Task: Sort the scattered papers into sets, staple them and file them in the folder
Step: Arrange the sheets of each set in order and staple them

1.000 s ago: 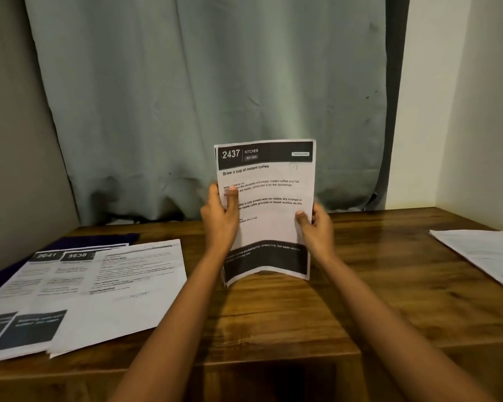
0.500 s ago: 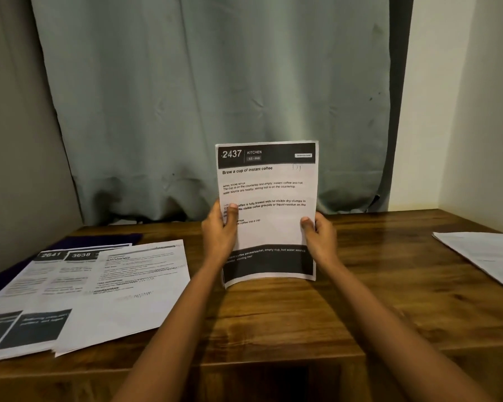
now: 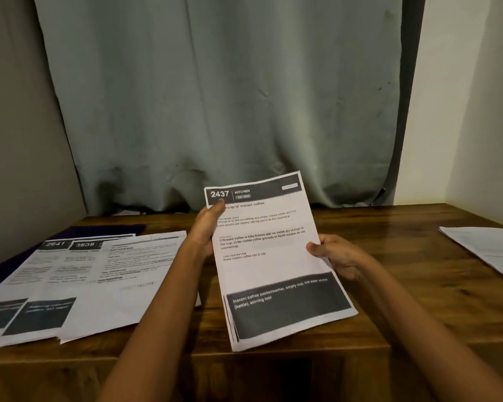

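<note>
I hold a thin set of printed sheets headed "2437 KITCHEN" (image 3: 269, 256) over the middle of the wooden table (image 3: 389, 280). It is tilted back, its lower edge toward me, and several sheet edges show at its bottom left corner. My left hand (image 3: 206, 227) grips its upper left edge with the thumb on the front. My right hand (image 3: 336, 256) pinches the right edge at mid height. Three overlapping sets of papers (image 3: 79, 280) lie flat at the left, two headed "2641" and "3638".
A dark purple folder (image 3: 105, 229) lies under the left papers, only its far edge showing. More white sheets (image 3: 488, 250) lie at the table's right edge. A grey curtain (image 3: 215, 97) hangs behind the table, with walls at both sides.
The 2437 set stood upright on the table edge-down; now it is tipped back toward me and lowered. My left hand has slid up to the top left corner.
</note>
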Demonstrator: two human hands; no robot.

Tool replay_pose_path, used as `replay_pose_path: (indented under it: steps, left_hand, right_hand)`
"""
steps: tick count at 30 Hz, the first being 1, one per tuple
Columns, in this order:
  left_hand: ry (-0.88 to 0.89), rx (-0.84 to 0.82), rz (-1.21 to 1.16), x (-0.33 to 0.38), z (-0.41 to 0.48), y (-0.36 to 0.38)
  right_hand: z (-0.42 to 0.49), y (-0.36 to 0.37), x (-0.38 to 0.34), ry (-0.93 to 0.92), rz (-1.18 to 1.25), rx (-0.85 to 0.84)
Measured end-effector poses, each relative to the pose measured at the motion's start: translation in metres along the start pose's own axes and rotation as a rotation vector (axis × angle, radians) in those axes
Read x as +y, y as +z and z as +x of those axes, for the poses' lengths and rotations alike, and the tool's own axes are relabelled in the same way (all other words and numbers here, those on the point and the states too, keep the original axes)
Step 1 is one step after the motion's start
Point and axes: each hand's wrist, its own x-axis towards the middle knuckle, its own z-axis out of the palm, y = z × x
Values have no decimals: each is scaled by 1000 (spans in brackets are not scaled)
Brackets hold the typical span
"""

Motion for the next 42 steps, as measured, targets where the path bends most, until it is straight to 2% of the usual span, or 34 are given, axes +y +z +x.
replay_pose_path:
  steps: [4, 9, 14, 17, 21, 26, 29, 33, 37, 40, 42]
  left_hand:
    - [-19, -9, -268, -10, 3, -5]
    - [-40, 6, -338, -25, 8, -14]
    - [-51, 44, -244, -35, 7, -16]
    - [-81, 41, -231, -43, 8, -19]
    - [-129, 35, -185, -53, 12, -23]
    - [-138, 43, -175, -57, 12, -20]
    - [-133, 70, -153, -58, 14, -19]
    - [-148, 89, -147, -59, 17, -23]
    - [-159, 88, -162, -58, 16, -24]
    - [-156, 91, -204, -56, 14, -22]
    - [-157, 99, -236, -54, 13, -23]
  right_hand:
    - [3, -7, 18, 105, 12, -100]
    - [7, -15, 30, 167, 1, -173]
    - [12, -10, 18, 153, -361, -87]
    - [23, 0, 7, 54, -406, 101]
    - [37, 20, 4, -93, -212, 307]
    - [56, 28, 24, -250, -104, 575]
    - [56, 28, 31, -298, -104, 597]
    - [54, 23, 34, -395, -277, 610]
    - [49, 18, 33, -506, -324, 598]
    - [41, 16, 27, -655, -387, 545]
    - [34, 13, 20, -718, -463, 410]
